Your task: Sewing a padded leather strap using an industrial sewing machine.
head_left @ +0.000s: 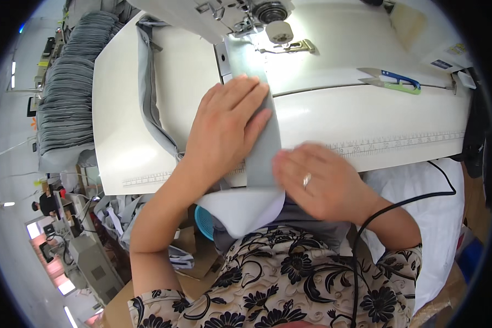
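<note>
A grey fabric strip [262, 158] runs from under the sewing machine head [251, 24] toward me. Its near end hangs over the table's front edge, where a pale flap [243, 210] folds out. My left hand [227, 117] lies flat on the strip just short of the needle area, fingers stretched forward, holding nothing. Beside the strip's right edge, close to the table's front, is my right hand [322, 177], a ring on one finger. Its fingertips are bent and smeared by motion, so I cannot tell whether they grip the cloth.
Thread snips [391, 80] with blue and green handles lie at the right. A long grey strip [147, 82] curves along the table's left side. Beyond it rises a stack of folded grey pieces [68, 93]. A black cable [399, 205] crosses near my right arm.
</note>
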A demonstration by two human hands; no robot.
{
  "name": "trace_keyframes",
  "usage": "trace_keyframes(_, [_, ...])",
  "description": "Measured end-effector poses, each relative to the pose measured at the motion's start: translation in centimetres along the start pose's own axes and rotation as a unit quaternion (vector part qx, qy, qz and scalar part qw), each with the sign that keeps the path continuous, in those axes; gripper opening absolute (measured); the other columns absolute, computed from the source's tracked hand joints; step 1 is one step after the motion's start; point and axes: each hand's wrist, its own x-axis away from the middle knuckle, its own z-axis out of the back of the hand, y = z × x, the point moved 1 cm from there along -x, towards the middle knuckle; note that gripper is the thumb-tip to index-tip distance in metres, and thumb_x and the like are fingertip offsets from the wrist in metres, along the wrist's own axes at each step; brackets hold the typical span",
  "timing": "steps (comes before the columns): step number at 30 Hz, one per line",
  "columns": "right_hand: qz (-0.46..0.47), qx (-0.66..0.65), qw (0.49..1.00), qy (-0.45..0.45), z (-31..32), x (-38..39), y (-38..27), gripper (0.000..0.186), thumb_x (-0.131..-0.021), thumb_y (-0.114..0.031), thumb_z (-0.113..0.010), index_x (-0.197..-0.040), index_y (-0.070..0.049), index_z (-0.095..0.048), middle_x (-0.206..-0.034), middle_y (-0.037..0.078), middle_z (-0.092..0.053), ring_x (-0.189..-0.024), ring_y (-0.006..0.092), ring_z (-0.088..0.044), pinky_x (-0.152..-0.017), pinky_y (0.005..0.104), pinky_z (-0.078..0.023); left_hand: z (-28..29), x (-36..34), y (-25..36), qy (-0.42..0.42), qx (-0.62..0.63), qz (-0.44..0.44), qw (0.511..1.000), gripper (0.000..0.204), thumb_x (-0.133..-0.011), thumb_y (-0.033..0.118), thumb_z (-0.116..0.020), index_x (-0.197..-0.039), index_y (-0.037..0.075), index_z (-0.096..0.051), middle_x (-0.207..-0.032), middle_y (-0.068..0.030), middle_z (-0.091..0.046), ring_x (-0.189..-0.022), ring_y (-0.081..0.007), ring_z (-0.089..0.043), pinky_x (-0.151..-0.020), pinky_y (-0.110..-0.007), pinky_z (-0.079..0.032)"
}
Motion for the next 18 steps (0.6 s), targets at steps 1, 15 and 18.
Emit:
trace_keyframes(1, [-0.01,-0.003,1.0,0.026,-0.2,-0.5,0.6,0.026,-0.069,-0.01,-0.058,-0.088,0.007,-0.064,-0.092,0.016,-0.063,-0.087,0.0271,-0.061,-0.084,0.038,-0.05,-0.2,-0.5,-0.4,0.004,-0.003,0.001,1.0,0.033,-0.086,0.015,-0.066,-0.117,0.004,-0.062,-0.121,-0.0139,-0.061,-0.114,-0.0322,-0.057,-0.097,-0.04,-0.044])
trace_keyframes(15, [-0.027,0.1,0.995,0.003,-2.3,-3.6,8.3,0.015,-0.075,-0.01,-0.063,-0.087,-0.003,-0.068,-0.098,0.005,-0.07,-0.097,0.0189,-0.065,-0.084,0.0331,-0.051,6.0,3.4,-8.0,-0.121,-0.005,0.23,0.966,0.037,-0.096,0.036,-0.054,-0.099,0.003,-0.069,-0.078,-0.0148,-0.068,-0.069,-0.0286,-0.064,-0.065,-0.035,-0.051])
trace_keyframes(18, [-0.047,0.125,0.991,-0.017,-2.5,-3.7,8.4,0.016,-0.076,-0.01,-0.062,-0.089,-0.004,-0.068,-0.1,0.005,-0.07,-0.099,0.0195,-0.065,-0.085,0.0328,-0.05,9.1,9.8,-4.6,-0.225,0.114,0.286,0.924,0.045,-0.094,0.044,-0.056,-0.095,0.001,-0.068,-0.063,-0.0112,-0.06,-0.056,-0.0216,-0.058,-0.058,-0.034,-0.047])
